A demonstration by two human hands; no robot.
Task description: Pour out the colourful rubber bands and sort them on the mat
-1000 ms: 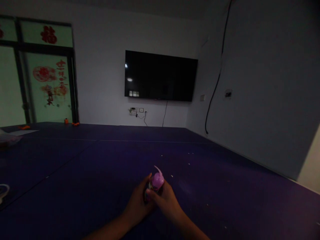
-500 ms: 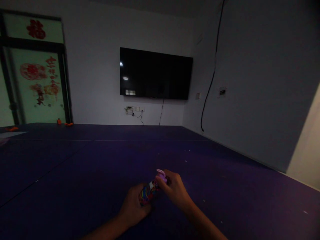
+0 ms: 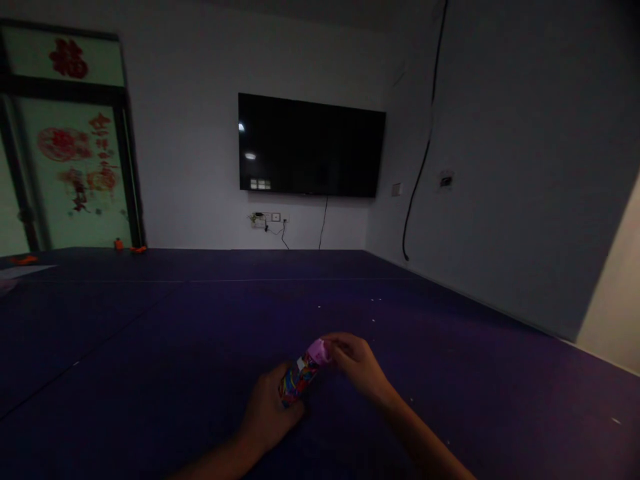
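A small bottle (image 3: 297, 383) with a bright multicoloured wrapper is tilted, its upper end leaning to the right and away from me. My left hand (image 3: 271, 409) is wrapped round its lower part, thumb on the near side. On the upper end sits a pink-purple cap (image 3: 318, 351). The fingers of my right hand (image 3: 354, 360) are bent and pinched together at the cap's right edge; what lies between the fingertips is hidden. Both hands are above the dark purple surface (image 3: 200, 347).
White specks lie scattered on the purple surface, mostly to the right. Small orange things (image 3: 139, 249) and a pale sheet (image 3: 27, 271) are at the far left. A television (image 3: 313, 147) hangs on the far wall; a black cable (image 3: 419, 180) runs down the right wall.
The pink loop that stood up from the cap no longer shows. My right hand has shifted slightly right, its fingers moving to the cap's right edge. My left hand keeps its hold.
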